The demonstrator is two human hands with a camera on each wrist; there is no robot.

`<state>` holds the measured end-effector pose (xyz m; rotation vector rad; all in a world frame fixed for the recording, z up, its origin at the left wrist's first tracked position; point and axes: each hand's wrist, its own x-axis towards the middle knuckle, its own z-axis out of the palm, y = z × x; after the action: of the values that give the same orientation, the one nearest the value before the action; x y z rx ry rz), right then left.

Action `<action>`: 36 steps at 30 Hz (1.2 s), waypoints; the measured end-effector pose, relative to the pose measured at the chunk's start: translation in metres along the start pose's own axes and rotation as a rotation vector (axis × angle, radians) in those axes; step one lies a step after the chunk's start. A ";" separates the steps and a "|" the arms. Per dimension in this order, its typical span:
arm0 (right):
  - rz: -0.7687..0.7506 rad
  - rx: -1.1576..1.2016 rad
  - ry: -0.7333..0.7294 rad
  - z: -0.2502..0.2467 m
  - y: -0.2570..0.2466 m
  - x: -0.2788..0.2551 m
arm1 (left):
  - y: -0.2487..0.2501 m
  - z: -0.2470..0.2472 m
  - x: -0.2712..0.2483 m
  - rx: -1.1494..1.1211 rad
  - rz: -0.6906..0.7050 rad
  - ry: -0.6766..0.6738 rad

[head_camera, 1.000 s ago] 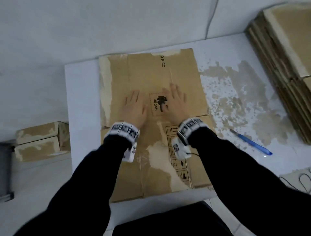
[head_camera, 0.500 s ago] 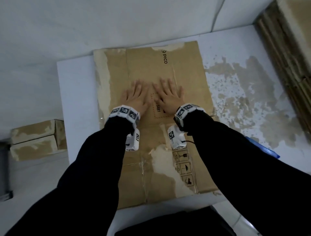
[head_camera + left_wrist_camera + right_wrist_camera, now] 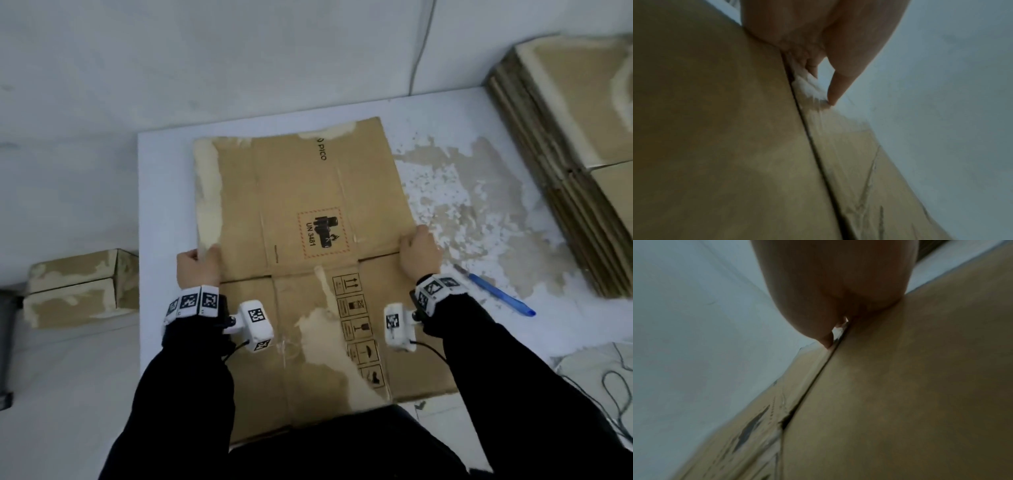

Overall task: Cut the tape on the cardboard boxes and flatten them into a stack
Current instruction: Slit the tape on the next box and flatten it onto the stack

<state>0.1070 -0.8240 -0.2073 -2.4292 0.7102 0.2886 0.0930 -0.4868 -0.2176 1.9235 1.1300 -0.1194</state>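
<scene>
A flattened brown cardboard box [image 3: 301, 192] with a PICO print and a UN 3481 label lies on the white table [image 3: 161, 192]. My left hand [image 3: 198, 265] grips its left edge at the fold line, fingers curled under the board. My right hand [image 3: 419, 251] grips the right edge at the same fold, thumb on top. In the left wrist view the fingers [image 3: 840, 78] curl round the cardboard edge [image 3: 807, 100]. The right wrist view shows the fingers [image 3: 826, 331] wrapped at the board's edge [image 3: 838, 344].
A stack of flattened boxes [image 3: 565, 144] lies at the table's far right. A blue box cutter [image 3: 496, 294] rests on the table right of my right wrist. An unflattened taped box [image 3: 78, 287] sits off the table at the left. Cables [image 3: 613, 387] lie at the lower right.
Both hands left the middle of the box, where they pressed flat, and slid out to its left and right edges, which they now grip.
</scene>
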 end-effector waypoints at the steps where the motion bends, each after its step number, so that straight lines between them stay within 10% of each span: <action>1: -0.058 0.010 0.003 -0.001 0.003 -0.005 | -0.002 -0.002 -0.003 0.006 0.005 0.013; 13: -0.421 0.249 0.169 -0.151 0.019 0.019 | 0.070 0.013 -0.078 -0.309 0.172 -0.184; 28: -0.313 0.160 0.226 -0.476 0.219 0.236 | 0.268 0.302 -0.333 -0.423 0.344 -0.320; 36: -0.274 0.000 0.210 -0.518 0.280 0.295 | 0.309 0.421 -0.384 -0.189 0.279 -0.299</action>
<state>0.2207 -1.4476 -0.0274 -2.5425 0.4540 -0.0768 0.2365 -1.1075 -0.0976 1.8027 0.6458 -0.1366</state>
